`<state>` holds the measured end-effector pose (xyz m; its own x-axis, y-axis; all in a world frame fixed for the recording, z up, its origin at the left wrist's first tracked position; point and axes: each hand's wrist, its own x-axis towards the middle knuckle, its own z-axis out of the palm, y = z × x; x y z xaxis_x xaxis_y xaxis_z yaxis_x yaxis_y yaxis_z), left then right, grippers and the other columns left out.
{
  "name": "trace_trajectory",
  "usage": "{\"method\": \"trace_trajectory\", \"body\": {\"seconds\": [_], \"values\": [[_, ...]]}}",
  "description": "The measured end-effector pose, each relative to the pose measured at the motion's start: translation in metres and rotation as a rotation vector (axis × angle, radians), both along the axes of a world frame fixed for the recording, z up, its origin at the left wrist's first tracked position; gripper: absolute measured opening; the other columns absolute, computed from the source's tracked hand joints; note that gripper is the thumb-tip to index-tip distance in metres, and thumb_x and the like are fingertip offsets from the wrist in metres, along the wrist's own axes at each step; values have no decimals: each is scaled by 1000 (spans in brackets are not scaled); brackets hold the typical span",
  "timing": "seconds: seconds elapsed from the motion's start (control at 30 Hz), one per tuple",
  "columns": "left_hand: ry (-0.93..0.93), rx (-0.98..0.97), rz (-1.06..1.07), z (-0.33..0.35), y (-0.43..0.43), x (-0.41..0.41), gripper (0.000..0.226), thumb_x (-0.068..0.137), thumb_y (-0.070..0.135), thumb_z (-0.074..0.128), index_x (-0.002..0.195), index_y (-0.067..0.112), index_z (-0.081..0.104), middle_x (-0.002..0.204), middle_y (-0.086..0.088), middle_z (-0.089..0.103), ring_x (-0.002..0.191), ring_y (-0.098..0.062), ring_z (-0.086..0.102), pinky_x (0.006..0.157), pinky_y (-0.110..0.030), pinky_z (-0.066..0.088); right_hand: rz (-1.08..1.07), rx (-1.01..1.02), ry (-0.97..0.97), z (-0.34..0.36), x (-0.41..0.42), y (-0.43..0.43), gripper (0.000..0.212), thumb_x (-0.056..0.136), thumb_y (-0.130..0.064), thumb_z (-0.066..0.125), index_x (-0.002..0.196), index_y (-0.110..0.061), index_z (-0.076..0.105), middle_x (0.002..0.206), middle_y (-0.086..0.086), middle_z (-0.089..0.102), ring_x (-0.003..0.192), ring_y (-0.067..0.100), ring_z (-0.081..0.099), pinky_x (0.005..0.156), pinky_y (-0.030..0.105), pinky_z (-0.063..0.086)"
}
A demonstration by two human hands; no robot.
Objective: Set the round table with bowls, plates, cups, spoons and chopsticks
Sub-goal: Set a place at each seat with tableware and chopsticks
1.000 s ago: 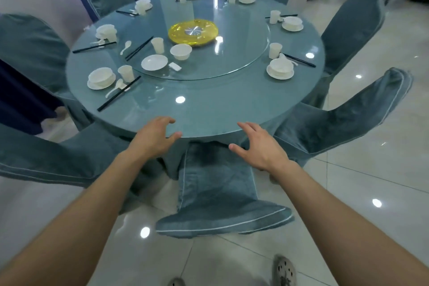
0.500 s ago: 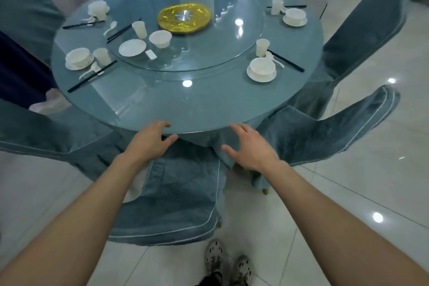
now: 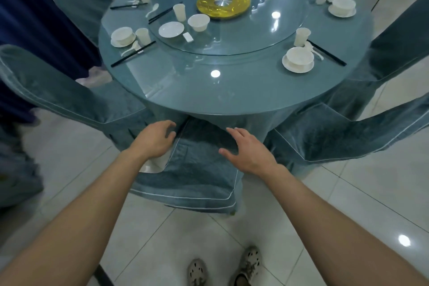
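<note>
Lowered from the rim of the table [image 3: 232, 109], both hands are now held over the chair [image 3: 199, 176]: the left hand [image 3: 154, 140] loosely curled at the cover's edge, the right hand [image 3: 246, 148] spread, nothing gripped. The chair is best drawn back squarely, without jolting the table. A spare plate [image 3: 171, 29], bowl [image 3: 198, 22] and cup [image 3: 179, 12] are left on the turntable [image 3: 243, 39].

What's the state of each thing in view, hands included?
left hand: open, holding nothing, at chair's left edge
right hand: open, holding nothing, above chair
chair: covered, pushed in to table
loose bowl: upright on turntable, unstacked
loose plate: flat on turntable, nothing on it
loose cup: upright on turntable
near-right bowl: upright, on near-right plate
near-left bowl: upright, on near-left plate
</note>
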<state>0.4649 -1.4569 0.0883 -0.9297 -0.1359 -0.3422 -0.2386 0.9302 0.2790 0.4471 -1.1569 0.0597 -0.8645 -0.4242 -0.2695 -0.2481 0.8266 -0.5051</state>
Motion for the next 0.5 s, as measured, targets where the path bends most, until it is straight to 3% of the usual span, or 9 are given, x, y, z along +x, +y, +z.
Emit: {"method": "trace_trajectory", "body": {"seconds": [0.07, 0.13, 0.2, 0.27, 0.3, 0.37, 0.43, 0.5], "values": [[-58, -7, -43, -5, -19, 14, 58, 97, 1, 49, 148, 26, 58, 148, -1, 64, 133, -25, 60, 109, -39, 50, 0, -25, -25, -4, 20, -17, 83, 100, -75, 45, 168, -31, 25, 172, -1, 30, 154, 24, 36, 123, 49, 38], [-143, -48, -95, -13, -42, 38, 72, 87, -11, 48, 142, 34, 64, 144, 4, 66, 130, -21, 62, 107, -37, 51, 10, -76, -99, -5, 47, -37, 92, 91, -91, 38, 166, -39, 25, 169, -6, 35, 152, 19, 38, 123, 46, 38], [-281, -55, -160, -24, -64, 58, 75, 86, -12, 53, 139, 39, 66, 144, 10, 65, 131, -17, 61, 109, -35, 50, 30, -108, -164, -8, 73, -54, 107, 74, -106, 41, 163, -49, 25, 167, -11, 39, 150, 15, 40, 121, 44, 38], [-422, -76, -244, -37, -82, 77, 69, 89, -2, 64, 140, 44, 62, 141, 10, 65, 122, -15, 61, 103, -36, 52, 83, -54, -190, -15, 94, -71, 117, 63, -107, 54, 162, -51, 24, 164, -12, 44, 147, 14, 43, 119, 44, 40], [-453, -85, -259, -45, -89, 88, 71, 87, 2, 70, 140, 47, 60, 133, 9, 67, 113, -15, 62, 96, -35, 53, 118, -8, -207, -20, 104, -81, 116, 65, -99, 64, 162, -48, 27, 160, -9, 49, 144, 16, 47, 118, 42, 42], [-366, -126, -268, -57, -94, 104, 69, 81, 10, 82, 136, 48, 62, 115, 10, 70, 98, -14, 64, 86, -35, 57, 151, 39, -228, -33, 116, -96, 89, 79, -63, 82, 156, -42, 43, 141, -3, 64, 128, 20, 61, 107, 37, 51], [-176, -247, -298, -62, -92, 110, 48, 87, 21, 79, 127, 47, 71, 98, 11, 72, 87, -14, 66, 82, -37, 61, 107, 39, -188, -42, 123, -104, 55, 88, -26, 77, 139, -39, 61, 118, -5, 73, 109, 20, 69, 94, 36, 56], [-73, -369, -373, -58, -88, 110, 34, 92, 27, 72, 119, 45, 75, 87, 11, 71, 79, -14, 66, 79, -37, 61, 73, 31, -134, -46, 125, -104, 46, 87, -10, 69, 123, -39, 69, 103, -10, 73, 97, 17, 69, 88, 36, 56]]}}
